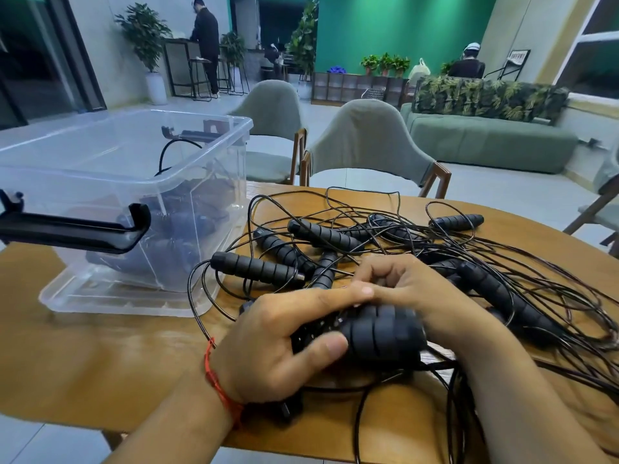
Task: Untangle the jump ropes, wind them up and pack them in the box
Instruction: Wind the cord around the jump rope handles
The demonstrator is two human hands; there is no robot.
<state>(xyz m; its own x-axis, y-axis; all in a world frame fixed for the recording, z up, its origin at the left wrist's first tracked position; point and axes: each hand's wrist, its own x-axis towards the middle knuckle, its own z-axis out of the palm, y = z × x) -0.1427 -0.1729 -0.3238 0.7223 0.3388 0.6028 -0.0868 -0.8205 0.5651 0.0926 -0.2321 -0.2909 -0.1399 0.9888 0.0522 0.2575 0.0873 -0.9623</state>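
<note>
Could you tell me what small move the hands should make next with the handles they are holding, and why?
Probably lift the held handles toward the person, clear of the pile. The left hand and right hand both grip them, but cords around them run into that pile, so winding now would likely snag.

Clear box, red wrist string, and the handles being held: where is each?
clear box point(83, 179): head view, on its near rim.
red wrist string point(217, 380): head view, on the strand across the wrist.
held handles point(378, 333): head view, on the ribbed black middle.
</note>
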